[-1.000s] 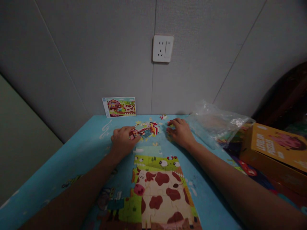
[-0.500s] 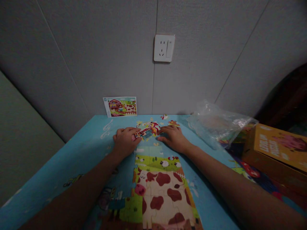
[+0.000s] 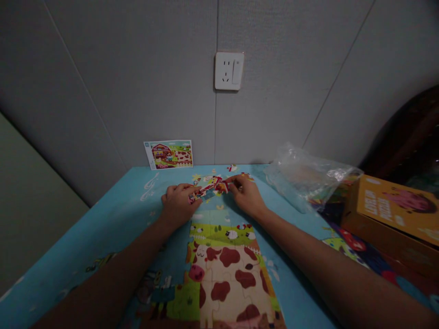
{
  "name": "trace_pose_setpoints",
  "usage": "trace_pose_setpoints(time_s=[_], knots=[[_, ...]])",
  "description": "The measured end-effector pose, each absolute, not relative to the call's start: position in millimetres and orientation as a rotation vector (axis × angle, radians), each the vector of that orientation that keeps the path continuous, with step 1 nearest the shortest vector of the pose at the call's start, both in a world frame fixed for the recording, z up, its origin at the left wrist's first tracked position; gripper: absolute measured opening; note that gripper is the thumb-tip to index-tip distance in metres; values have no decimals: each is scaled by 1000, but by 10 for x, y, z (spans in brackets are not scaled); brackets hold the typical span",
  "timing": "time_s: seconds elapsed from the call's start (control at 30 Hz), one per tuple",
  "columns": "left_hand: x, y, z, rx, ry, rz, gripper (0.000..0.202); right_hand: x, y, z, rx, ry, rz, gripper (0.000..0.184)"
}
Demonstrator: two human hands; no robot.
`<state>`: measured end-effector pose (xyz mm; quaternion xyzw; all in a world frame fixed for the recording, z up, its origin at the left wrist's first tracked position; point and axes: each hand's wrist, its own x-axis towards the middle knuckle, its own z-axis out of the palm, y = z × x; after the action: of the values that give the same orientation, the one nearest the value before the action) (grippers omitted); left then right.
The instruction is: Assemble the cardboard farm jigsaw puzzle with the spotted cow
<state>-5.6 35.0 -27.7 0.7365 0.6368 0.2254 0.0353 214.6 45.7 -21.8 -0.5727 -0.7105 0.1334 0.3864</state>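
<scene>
Loose puzzle pieces (image 3: 210, 192) lie heaped near the back of the table, showing red, white and blue-grey. My left hand (image 3: 180, 201) is at the heap's left end, its thumb and fingers closed around some pieces. At the right end, my right hand (image 3: 247, 194) pinches a red and white puzzle piece (image 3: 222, 186) between thumb and forefinger. Closer to me lies a joined puzzle section (image 3: 229, 269) with a spotted cow, sheep and green grass. My left forearm hides part of its left side.
A farm picture card (image 3: 170, 155) leans on the wall at the back left. A crumpled clear plastic bag (image 3: 302, 176) lies at the right, beside an orange puzzle box (image 3: 394, 214). A wall socket (image 3: 229, 71) sits above the table.
My right hand has gone from lying with fingers apart beside the heap to pinching a piece at its right end. The left hand stays at the heap. The view has shifted slightly.
</scene>
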Motion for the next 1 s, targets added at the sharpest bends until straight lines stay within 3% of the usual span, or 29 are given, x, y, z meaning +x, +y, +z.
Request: trace_pose_setpoints(time_s=[0.23,0.33,0.43,0.67,1.0], knots=[[-48,322,-263,2347,1888,790,42,2338,507,-164,-1884,-1702,206,20],[-38,298,-256,2456,1824,855,23,2369,527,-169,-1962,-1738,115,31],[-34,288,-254,2467,1841,869,7,2301,487,-161,-1811,-1847,74,32],[-32,311,-285,2399,1799,871,8,2048,281,-182,-1369,-2226,290,58],[-40,325,-308,2476,1667,904,8,2066,276,-186,-1173,-2119,379,48]])
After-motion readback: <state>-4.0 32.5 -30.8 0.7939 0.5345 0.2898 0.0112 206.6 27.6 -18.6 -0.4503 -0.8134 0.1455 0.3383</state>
